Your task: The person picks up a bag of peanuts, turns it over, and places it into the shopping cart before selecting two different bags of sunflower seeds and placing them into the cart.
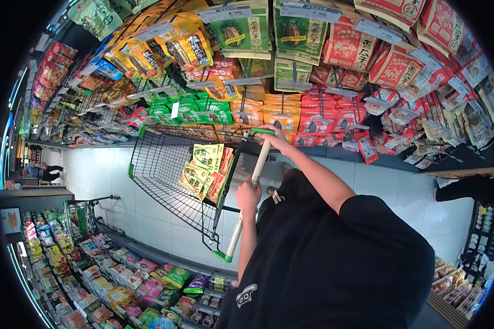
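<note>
A wire shopping cart (pixel 170 170) with green corners stands left of my body. Its pale handle (pixel 234 238) runs slantwise between green end caps. My right hand (pixel 275 138) is wrapped round the handle's upper end, beside the green cap. Lower down, near the middle of the handle, my left hand (pixel 248 196) is closed round it. Inside the cart, toward the handle, lie several yellow-green and red packets (pixel 206 172).
Hanging snack bags (pixel 239 33) and stacked packets fill the shelf along the cart's upper side. A snack display (pixel 142 279) lies below left, with another cart (pixel 81 216) beside it. One person (pixel 41 171) is far left; another person's dark-clothed leg (pixel 466 190) shows at right.
</note>
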Demonstrator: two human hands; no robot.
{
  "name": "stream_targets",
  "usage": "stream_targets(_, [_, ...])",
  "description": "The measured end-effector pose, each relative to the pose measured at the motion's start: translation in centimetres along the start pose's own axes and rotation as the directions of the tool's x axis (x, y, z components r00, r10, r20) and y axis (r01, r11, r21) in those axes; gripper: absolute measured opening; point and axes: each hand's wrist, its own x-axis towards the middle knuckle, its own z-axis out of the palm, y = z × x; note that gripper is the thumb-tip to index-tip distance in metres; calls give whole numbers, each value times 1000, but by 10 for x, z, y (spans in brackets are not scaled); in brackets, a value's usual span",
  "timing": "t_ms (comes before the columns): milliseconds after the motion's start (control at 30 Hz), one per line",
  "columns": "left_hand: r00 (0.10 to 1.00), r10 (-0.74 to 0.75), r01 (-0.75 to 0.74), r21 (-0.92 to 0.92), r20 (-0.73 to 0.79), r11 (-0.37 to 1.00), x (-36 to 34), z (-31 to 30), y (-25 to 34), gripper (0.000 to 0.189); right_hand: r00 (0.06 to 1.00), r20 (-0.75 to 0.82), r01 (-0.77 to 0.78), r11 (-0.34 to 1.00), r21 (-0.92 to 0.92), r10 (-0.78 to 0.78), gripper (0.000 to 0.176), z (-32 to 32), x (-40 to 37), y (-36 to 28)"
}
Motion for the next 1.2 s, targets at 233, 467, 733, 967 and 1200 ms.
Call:
stream_targets(233, [1000, 5, -5, -2, 2, 1000, -1, 1, -3, 24, 999, -33, 1, 1000, -29, -2, 34, 2, -3, -1])
stream_targets(467, [1000, -18, 18, 10, 21, 1000, -2, -2, -2, 24, 998, -44, -39, 997, -69, 36, 34, 4, -5, -6])
stream_targets(733, [1000, -10, 10, 2, 5, 1000, -2, -2, -3, 24, 999, -40, -38, 998, -43, 37, 36, 6, -9, -12])
stream_targets(967, [1000, -20, 20, -26, 8, 999, -3, -6, 1, 26, 999, -19, -37, 999, -33, 37, 36, 3, -3, -4])
stream_targets(1200, [1000, -4, 3, -24, -9, 1000, -2, -4, -1, 24, 999, -54, -2, 996, -88, -2, 35, 8, -11, -15])
